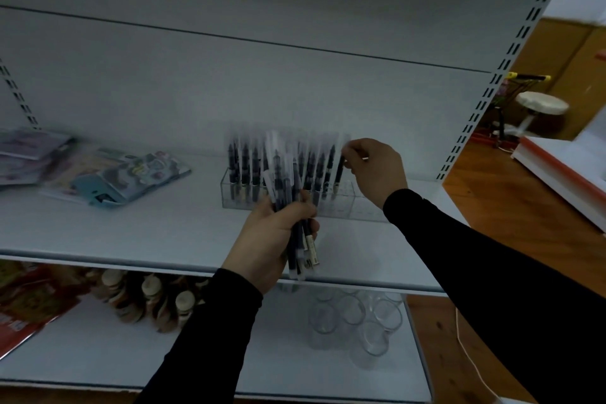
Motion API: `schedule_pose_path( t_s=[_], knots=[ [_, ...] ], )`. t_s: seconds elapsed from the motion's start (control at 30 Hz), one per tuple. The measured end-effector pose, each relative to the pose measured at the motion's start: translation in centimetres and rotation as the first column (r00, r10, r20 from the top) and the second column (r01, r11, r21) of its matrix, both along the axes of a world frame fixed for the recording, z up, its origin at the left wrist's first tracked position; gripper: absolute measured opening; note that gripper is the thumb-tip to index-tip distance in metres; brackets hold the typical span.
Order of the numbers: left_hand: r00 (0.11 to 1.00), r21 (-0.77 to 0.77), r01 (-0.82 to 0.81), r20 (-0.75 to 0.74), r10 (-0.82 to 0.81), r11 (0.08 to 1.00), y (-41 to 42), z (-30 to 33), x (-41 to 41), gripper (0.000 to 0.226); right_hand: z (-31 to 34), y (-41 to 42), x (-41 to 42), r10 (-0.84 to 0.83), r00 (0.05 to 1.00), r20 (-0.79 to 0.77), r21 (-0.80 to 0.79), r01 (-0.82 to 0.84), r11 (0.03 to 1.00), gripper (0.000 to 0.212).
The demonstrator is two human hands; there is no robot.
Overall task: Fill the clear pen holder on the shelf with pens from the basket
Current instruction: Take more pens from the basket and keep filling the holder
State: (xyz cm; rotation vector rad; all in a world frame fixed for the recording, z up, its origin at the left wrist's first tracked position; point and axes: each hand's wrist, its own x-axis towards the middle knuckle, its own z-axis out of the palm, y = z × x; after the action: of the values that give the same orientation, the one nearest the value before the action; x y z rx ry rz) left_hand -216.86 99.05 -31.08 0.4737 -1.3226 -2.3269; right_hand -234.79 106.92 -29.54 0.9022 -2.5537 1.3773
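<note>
Shelf: left fingers clench pen bundle; right fingers pinch pen.

Motion blur smears the pens standing in the holder; their caps and any markings cannot be read. The left hand and its bundle cover the holder's front wall at mid-length. The right hand hides the cap of the pen it pinches. The packets toward the shelf left end are blurred, print illegible; the farthest one is cut off by the left edge. Below, the bottles and glasses are partly hidden behind the shelf's front edge. Both sleeves run out of frame at the bottom.
</note>
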Motion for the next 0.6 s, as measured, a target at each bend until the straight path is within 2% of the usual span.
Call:
schedule_pose_path(
  t_s=[0.1, 0.23, 0.3, 0.4, 0.5, 0.6],
  knots=[
    [1.0, -0.003, 0.01, 0.0, -0.01, 1.0, 0.2, 0.0, 0.0, 0.009, 0.2, 0.4, 0.2, -0.024, 1.0, -0.005, 0.017, 0.024, 1.0, 0.025],
    [0.999, -0.001, 0.053, -0.005, -0.053, 0.999, 0.7, 0.2, 0.1, 0.01, 0.7, 1.8, 1.6, -0.068, 0.998, -0.01, -0.079, 0.067, 0.995, 0.024],
    [0.997, -0.004, 0.078, -0.002, -0.078, 0.997, 1.1, 0.2, 0.2, 0.013, 0.9, 2.5, 2.8, 0.013, 0.992, 0.125, -0.159, 0.007, 0.987, 0.021],
    [0.993, 0.005, 0.121, 0.007, -0.121, 0.993, 1.8, 0.3, 0.2, 0.019, 0.7, 3.4, 4.6, 0.169, 0.931, 0.323, -0.215, -0.101, 0.971, 0.028],
    [0.987, 0.024, 0.158, 0.019, -0.159, 0.987, 2.5, 0.2, 0.2, 0.016, 0.4, 4.3, 5.8, 0.275, 0.847, 0.455, -0.213, -0.196, 0.957, 0.032],
    [0.981, 0.011, 0.19, 0.035, -0.19, 0.982, 3.1, 0.1, 0.3, 0.013, 0.3, 5.1, 6.5, 0.347, 0.778, 0.523, -0.223, -0.268, 0.937, 0.027]
  ],
)
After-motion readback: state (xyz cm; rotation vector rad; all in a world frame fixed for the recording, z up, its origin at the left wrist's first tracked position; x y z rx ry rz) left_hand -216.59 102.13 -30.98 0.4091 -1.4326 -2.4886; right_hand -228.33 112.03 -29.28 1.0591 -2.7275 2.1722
